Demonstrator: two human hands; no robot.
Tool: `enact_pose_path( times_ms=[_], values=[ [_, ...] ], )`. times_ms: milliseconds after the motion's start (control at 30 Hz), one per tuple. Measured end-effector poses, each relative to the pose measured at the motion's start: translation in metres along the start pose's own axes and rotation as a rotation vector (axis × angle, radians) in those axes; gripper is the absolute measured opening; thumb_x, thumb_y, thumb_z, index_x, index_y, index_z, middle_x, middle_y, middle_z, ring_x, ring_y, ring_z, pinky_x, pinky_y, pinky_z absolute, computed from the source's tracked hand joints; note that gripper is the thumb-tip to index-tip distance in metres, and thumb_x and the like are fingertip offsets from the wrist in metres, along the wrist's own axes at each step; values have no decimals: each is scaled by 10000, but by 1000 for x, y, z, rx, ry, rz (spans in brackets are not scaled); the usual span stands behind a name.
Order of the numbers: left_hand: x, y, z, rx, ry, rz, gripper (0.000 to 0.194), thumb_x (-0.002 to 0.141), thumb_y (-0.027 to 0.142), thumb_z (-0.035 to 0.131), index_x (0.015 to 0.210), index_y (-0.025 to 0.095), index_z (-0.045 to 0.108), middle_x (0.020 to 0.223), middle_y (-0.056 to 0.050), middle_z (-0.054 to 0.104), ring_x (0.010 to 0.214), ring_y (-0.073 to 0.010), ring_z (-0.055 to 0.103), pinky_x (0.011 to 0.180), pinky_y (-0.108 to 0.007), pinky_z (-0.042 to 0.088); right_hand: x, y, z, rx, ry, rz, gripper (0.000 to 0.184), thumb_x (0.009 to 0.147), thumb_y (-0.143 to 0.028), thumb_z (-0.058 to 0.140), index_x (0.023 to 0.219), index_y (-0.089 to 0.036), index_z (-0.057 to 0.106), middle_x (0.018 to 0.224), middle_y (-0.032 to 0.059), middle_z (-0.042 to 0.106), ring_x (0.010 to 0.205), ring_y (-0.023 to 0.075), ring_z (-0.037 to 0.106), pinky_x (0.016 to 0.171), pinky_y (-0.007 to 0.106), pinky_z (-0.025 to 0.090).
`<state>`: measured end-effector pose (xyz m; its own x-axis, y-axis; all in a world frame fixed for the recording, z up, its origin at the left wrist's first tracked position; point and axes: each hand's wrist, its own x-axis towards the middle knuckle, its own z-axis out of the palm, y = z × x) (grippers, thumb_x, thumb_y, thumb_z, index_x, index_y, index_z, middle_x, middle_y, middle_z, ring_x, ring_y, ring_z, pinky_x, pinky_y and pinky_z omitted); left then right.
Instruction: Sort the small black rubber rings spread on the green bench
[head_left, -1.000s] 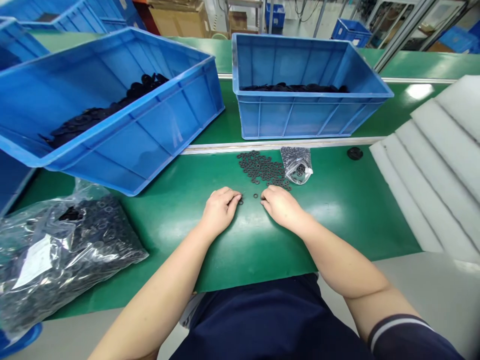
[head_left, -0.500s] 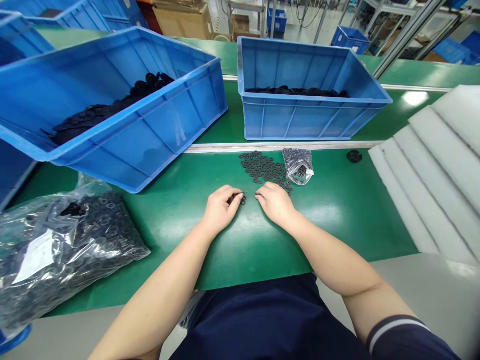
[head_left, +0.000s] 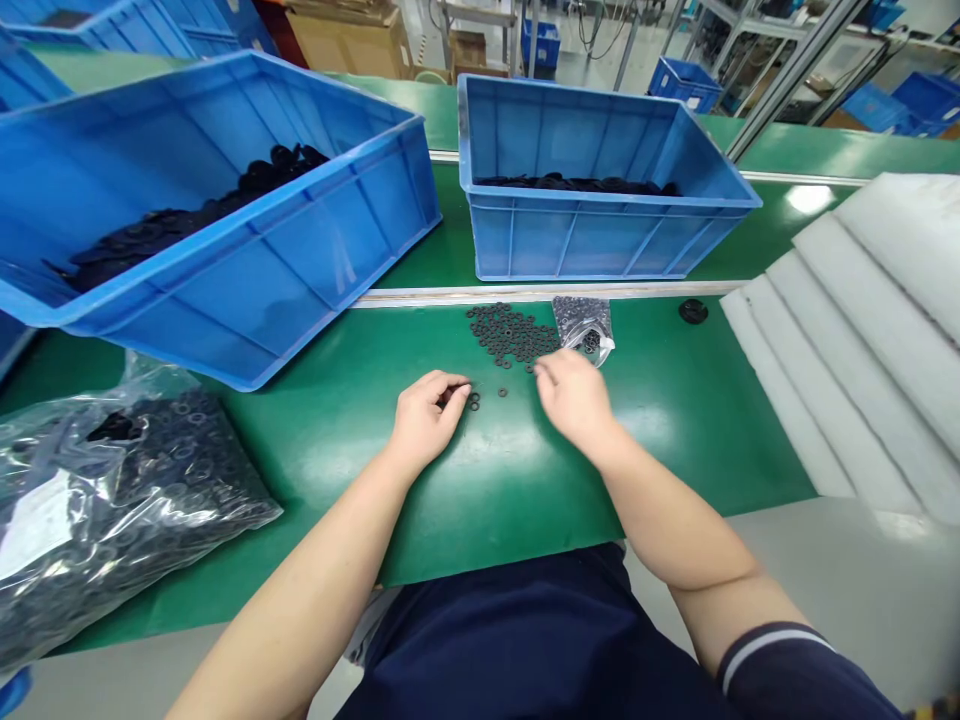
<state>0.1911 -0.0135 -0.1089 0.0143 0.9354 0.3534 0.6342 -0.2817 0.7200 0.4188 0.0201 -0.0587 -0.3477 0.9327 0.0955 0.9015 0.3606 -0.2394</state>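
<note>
At the middle of the green table [head_left: 675,450], the left hand [head_left: 429,420] curls its fingers [head_left: 450,386] beside a few separated black washers [head_left: 474,401], whether gripping one cannot be told; the right hand [head_left: 574,400], fingers loosely open, nears the washer pile [head_left: 510,335], which holds most of them.

Smooth blue plastic crate [head_left: 600,235], glossy green belt [head_left: 495,480], matt black washers [head_left: 510,335], shiny clear plastic bag [head_left: 112,500], soft matt white foam sheets [head_left: 862,340], dark navy cloth lap [head_left: 517,640]
</note>
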Motion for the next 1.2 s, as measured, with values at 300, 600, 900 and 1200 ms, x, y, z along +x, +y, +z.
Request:
enact_pose_path(
  times_ms=[300,600,900,1200],
  values=[
    [2,-4,0,-40,151,-125,248,912,386,586,945,182,724,810,-30,695,665,-137,601,649,-276,499,32,76,1,20,71,310,456,904,-267,624,1336,-119,625,1267,171,601,1102,296,615,961,372,485],
    [2,-5,0,-65,149,-134,249,902,394,589,933,184,719,813,-31,697,670,-138,606,656,-279,508,44,67,10,-68,25,327,389,980,-357,534,1332,-236,643,1244,136,587,1017,274,637,836,347,503],
    [2,-6,0,-57,158,-149,237,893,377,591,935,182,718,826,-36,708,677,-141,615,664,-279,520,41,67,10,-65,49,307,278,973,-281,510,1167,-192,688,1152,133,649,967,264,637,828,346,487],
    [2,-7,0,-77,152,-162,243,893,386,596,952,185,719,832,-35,710,694,-144,631,691,-285,536,42,69,9,-61,34,328,247,974,-248,509,1113,-147,687,1133,163,679,1013,279,643,861,349,485]
  ],
)
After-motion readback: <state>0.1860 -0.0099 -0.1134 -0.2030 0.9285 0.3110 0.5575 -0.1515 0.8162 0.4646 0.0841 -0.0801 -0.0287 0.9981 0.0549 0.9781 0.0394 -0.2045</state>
